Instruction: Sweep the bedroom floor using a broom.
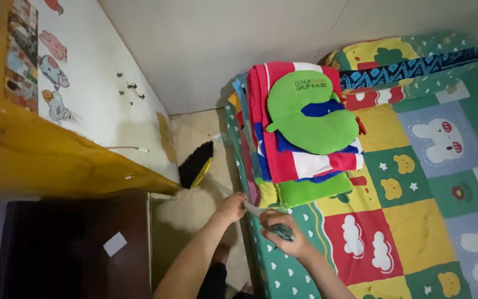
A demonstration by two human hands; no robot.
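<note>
Your left hand (231, 207) and right hand (283, 233) both clamp the long pale broom handle (225, 191), its black bristle head (196, 164) on the floor beside the patchwork mattress (416, 221), mid-sweep; judged next: draw bristles toward you.

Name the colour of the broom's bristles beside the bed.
Black bristles on the broom, with a yellow base; the head view shows it best.

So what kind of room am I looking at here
Most likely a small bedroom at home. A mattress in a patchwork cartoon sheet lies by the wall, folded blankets are stacked on it, and both hands hold a broom in the narrow floor gap beside it.
</note>
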